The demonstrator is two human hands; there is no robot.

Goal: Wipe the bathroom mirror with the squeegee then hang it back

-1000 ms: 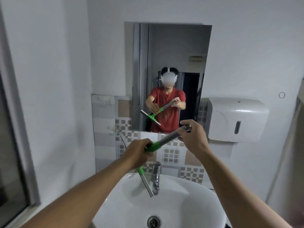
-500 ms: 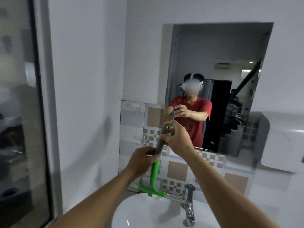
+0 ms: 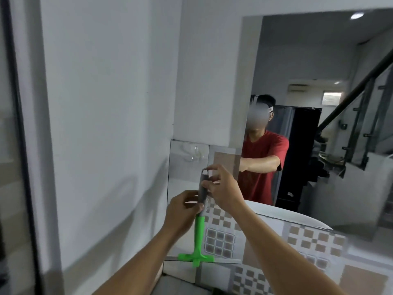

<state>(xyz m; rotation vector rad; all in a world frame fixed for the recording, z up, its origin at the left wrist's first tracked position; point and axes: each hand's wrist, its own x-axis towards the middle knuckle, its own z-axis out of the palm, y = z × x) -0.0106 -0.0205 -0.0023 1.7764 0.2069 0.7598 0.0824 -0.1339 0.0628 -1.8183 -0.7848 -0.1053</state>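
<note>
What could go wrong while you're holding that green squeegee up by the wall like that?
The clear hook on the tile is see-through and sits above the hole in the squeegee handle, so the hole might miss it. The right hand only pinches the top with its fingertips, and the left hand grips the grey part; if both let go too early, the squeegee could probably drop. It hangs head-down, so its green blade end might knock the tiles.

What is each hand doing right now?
Left hand: closed on the squeegee handle.
Right hand: pinching the handle's top end.
</note>
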